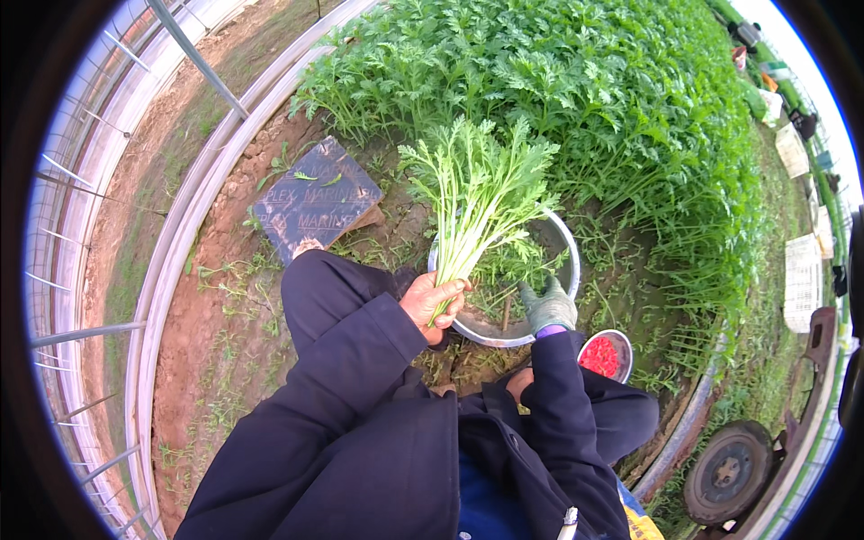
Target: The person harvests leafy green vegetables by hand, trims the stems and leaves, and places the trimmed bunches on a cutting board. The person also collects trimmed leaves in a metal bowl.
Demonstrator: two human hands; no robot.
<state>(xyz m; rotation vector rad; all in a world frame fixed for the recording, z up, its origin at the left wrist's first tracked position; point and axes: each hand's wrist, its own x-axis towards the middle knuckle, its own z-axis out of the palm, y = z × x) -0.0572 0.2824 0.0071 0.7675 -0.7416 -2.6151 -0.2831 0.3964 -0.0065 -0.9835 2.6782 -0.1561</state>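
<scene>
My bare left hand (432,300) grips the lower stalks of an upright bunch of leafy greens (466,229), which look like chrysanthemum greens. The bunch's feathery leaves fan out above a round metal basin (574,260). Loose leaves and stem scraps (506,270) lie inside that basin. My right hand (550,307), in a grey-green work glove, is over the basin's right side. Its thumb and fingers are spread beside the loose leaves, and nothing shows between them. Near my right knee sits a small metal bowl (629,358) with many small red pieces (599,356), perhaps rubber bands.
Dense growing greens (540,67) stand ahead and to the right. A dark plywood board (317,196) bearing print lies left of the basin. A plastic-sheeted frame (169,223) curves along the left. On the right are a wheel (729,472) and a white crate (803,283).
</scene>
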